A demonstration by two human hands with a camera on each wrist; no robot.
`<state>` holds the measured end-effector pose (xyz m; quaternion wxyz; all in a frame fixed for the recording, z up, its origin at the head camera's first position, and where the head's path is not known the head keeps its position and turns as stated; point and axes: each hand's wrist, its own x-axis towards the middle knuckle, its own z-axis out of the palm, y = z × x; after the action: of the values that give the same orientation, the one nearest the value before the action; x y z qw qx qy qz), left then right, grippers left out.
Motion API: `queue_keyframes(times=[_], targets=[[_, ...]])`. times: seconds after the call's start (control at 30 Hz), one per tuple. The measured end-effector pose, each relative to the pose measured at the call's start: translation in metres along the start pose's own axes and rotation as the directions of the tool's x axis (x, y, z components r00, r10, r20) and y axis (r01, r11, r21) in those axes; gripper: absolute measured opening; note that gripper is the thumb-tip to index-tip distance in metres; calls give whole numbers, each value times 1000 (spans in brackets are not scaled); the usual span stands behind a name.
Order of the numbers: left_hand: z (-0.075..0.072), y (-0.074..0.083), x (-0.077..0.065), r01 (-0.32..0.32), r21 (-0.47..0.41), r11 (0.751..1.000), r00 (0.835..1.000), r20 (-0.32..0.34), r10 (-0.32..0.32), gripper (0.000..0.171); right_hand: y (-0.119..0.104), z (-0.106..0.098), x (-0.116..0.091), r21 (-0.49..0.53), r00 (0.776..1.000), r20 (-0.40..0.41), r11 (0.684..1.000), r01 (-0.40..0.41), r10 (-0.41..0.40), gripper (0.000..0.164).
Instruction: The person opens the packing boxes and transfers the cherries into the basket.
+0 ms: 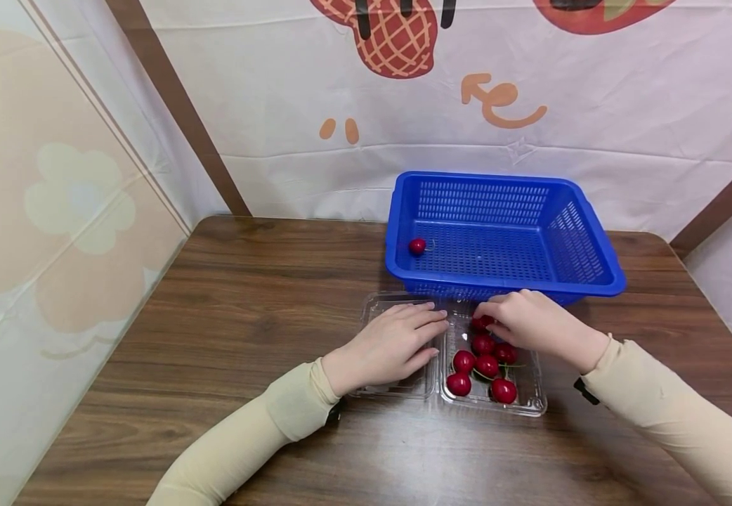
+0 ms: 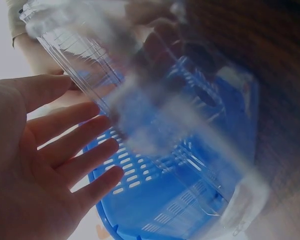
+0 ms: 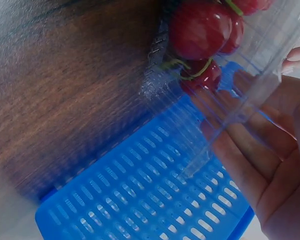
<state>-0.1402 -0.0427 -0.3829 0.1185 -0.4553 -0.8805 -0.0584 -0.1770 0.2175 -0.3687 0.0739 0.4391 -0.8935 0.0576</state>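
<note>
A clear plastic clamshell box (image 1: 533,402) lies opened out on the table, with several red cherries (image 1: 486,365) in its right half. My right hand (image 1: 533,323) reaches into that half from the right and pinches a cherry (image 3: 202,77) at its far end; in the head view the fingers partly cover this fruit. My left hand (image 1: 385,348) lies over the box's other half, fingers nearly straight and fingertips by the middle fold. Seen from the left wrist, that palm and fingers (image 2: 85,175) hold nothing, beside the blurred clear plastic (image 2: 189,115).
Just behind the box stands a blue perforated basket (image 1: 505,289), holding one cherry (image 1: 417,246) near its left side. The wooden table (image 1: 265,281) ends at a printed cloth (image 1: 290,176) at the back.
</note>
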Motion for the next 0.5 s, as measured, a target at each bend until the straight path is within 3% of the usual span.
queue_keyframes(times=[0.5], targets=[[-2,-2,0,-6,-19,1000,1000,-9,5,41,2,5,2,27,999,51,1000,-4,3,25]])
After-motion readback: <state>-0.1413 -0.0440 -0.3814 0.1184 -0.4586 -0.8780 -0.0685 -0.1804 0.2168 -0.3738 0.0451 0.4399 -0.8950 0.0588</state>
